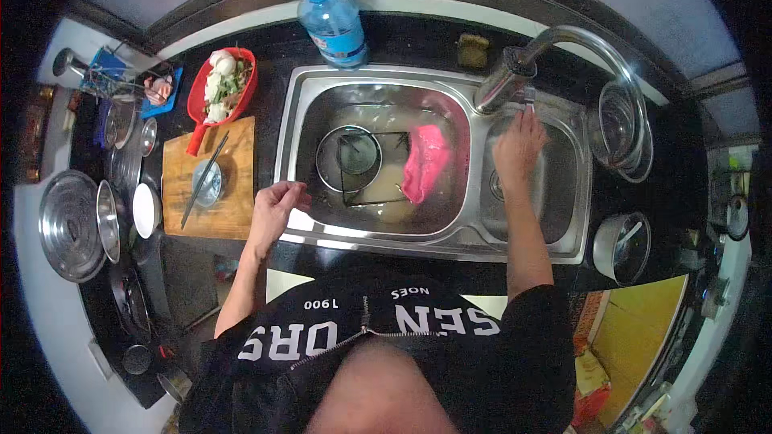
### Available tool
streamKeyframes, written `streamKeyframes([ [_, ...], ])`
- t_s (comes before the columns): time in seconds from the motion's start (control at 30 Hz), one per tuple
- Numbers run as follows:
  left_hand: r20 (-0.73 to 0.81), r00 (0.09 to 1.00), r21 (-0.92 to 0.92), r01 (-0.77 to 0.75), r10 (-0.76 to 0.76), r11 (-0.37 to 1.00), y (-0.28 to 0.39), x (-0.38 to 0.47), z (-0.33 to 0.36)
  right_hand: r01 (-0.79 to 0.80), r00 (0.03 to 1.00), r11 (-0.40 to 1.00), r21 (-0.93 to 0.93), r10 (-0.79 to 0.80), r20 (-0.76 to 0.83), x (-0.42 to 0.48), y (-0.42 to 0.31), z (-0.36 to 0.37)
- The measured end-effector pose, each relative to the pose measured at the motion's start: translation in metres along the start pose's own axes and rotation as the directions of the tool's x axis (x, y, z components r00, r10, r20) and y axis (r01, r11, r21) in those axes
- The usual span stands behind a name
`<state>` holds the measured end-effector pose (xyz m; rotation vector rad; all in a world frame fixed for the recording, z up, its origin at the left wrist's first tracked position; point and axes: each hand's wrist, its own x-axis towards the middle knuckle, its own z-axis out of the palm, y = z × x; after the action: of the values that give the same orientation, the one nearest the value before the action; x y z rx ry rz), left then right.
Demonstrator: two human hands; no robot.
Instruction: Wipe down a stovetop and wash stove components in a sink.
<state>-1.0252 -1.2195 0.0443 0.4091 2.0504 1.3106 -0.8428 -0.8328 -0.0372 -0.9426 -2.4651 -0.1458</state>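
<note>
My right hand (520, 144) reaches over the small right basin (558, 193) to the lever at the faucet's base (528, 94); its fingertips touch or nearly touch the lever. My left hand (282, 205) hovers by the left rim of the steel double sink (288, 132), fingers bent, holding nothing that I can see. Cloudy water stands in the large basin. In it lie a pink cloth (427, 163), a round metal-rimmed vessel (319, 178) and a dark square wire rack (377, 201).
A blue pump bottle (335, 30) and a sponge (473, 51) stand behind the sink. Left are a wooden cutting board (238, 211) with a small bowl (208, 184) and chopsticks (202, 187), and a red basket (250, 84) of food. Right are glass bowls (618, 126) and a metal pot (606, 250).
</note>
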Motion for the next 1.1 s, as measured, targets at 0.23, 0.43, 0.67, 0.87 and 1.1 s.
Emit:
streamKeyframes([
  [0.23,0.005,0.999,0.007,0.043,-0.043,0.999,-0.026,0.004,-0.011,0.018,0.999,0.999,0.033,-0.02,0.05,-0.006,-0.007,0.01],
  [0.43,0.09,0.993,0.112,0.071,-0.081,0.991,-0.027,0.018,0.002,-0.089,0.841,0.898,0.431,-0.164,0.516,-0.039,-0.08,-0.003],
  [0.67,0.108,0.974,0.169,0.179,-0.199,0.969,-0.061,0.039,0.009,-0.025,0.393,0.976,0.215,-0.188,0.9,-0.105,-0.121,0.089],
  [0.87,0.121,0.962,0.357,0.189,-0.246,0.915,-0.1,0.078,0.028,-0.064,-0.007,0.996,0.064,-0.064,0.998,-0.132,-0.097,0.179],
  [1.1,0.103,0.833,0.292,0.498,-0.544,0.817,-0.157,0.138,0.044,-0.027,0.281,0.999,0.041,-0.032,0.959,-0.09,-0.128,0.11],
])
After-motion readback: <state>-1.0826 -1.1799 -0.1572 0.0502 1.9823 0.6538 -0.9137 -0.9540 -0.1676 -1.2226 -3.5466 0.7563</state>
